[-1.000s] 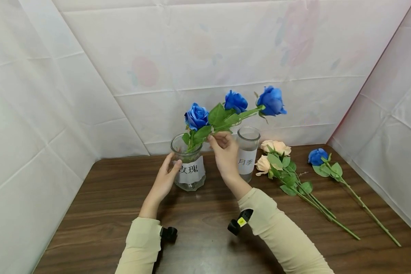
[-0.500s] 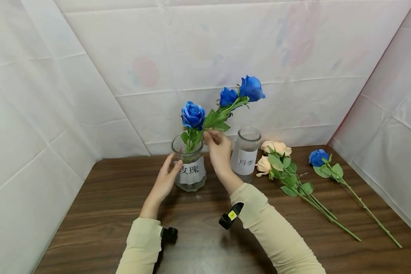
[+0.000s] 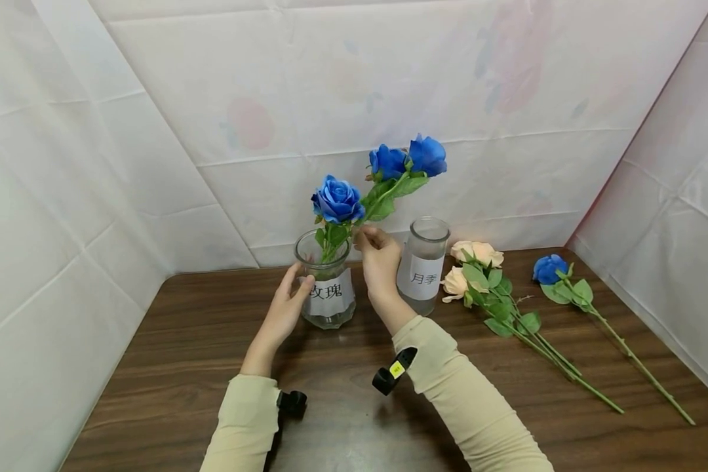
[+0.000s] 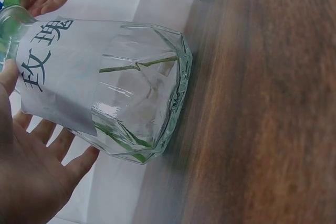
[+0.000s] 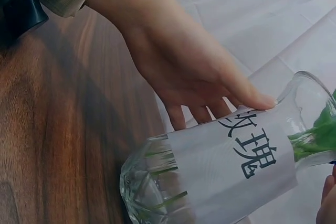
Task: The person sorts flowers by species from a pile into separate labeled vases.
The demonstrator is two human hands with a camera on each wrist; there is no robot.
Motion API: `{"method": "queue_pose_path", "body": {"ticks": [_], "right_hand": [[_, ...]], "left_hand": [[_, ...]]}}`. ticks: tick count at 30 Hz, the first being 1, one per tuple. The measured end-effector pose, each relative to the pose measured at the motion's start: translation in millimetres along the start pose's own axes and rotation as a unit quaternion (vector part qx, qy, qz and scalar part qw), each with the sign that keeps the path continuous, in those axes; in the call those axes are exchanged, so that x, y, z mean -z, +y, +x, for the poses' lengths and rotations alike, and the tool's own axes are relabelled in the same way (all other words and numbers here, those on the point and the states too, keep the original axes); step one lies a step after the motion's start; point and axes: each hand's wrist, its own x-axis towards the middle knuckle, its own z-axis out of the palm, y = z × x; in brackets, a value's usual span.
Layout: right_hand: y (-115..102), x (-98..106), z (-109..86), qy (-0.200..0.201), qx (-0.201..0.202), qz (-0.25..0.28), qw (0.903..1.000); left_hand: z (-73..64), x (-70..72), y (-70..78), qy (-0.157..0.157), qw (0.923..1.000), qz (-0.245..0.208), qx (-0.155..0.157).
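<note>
My left hand [image 3: 280, 307] grips the side of a glass vase [image 3: 328, 321], which bears a white paper label [image 4: 63, 72] with black characters. In the right wrist view, its thumb lies near the label's upper edge with the fingers round the far side. At the vase's rim, my right hand [image 3: 380, 259] pinches the stem of a blue rose, its fingertips partly hidden. Two blue roses [image 3: 387, 162] [image 3: 427, 156] lean up to the right above that hand. Another blue rose [image 3: 337, 198] stands over the mouth. Green stems [image 4: 118, 68] show through the glass.
A second glass vase [image 3: 429, 235] with a paper label stands right of my right hand. Beyond it, peach roses [image 3: 455, 283] and a single blue rose [image 3: 549, 269] lie on the wooden table [image 3: 200, 354]. White cloth [image 3: 342, 85] hangs behind.
My right hand has shifted left toward the vase. The two leaning blue roses have swung left and stand more steeply. The left hand has kept its place on the vase.
</note>
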Motion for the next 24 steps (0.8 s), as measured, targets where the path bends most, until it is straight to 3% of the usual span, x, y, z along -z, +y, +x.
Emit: {"method": "queue_pose_path", "body": {"ticks": [7,13,17,19,24], "right_hand": [[3.0,2.2,-3.9,-0.042,-0.053,-0.012,0.9976],[5.7,13.4,-9.2,-0.053,-0.046,0.006,0.9975],[3.2,29.2,-16.0,-0.065,-0.033,0.039,0.9966],[-1.1,39.2,-20.5,-0.073,-0.029,0.049,0.9958],[-15.3,74.2,-31.8,-0.112,-0.032,0.039,0.9925]], "left_hand": [[0.6,-0.5,-0.2,0.001,1.0000,0.000,0.001],[0.0,-0.4,-1.0,0.000,1.0000,-0.001,0.001],[-0.3,0.1,-0.1,-0.003,1.0000,-0.003,0.001],[-3.9,0.9,11.2,-0.008,0.9999,-0.006,0.007],[-3.2,0.8,11.7,-0.005,0.9999,-0.005,0.007]]}}
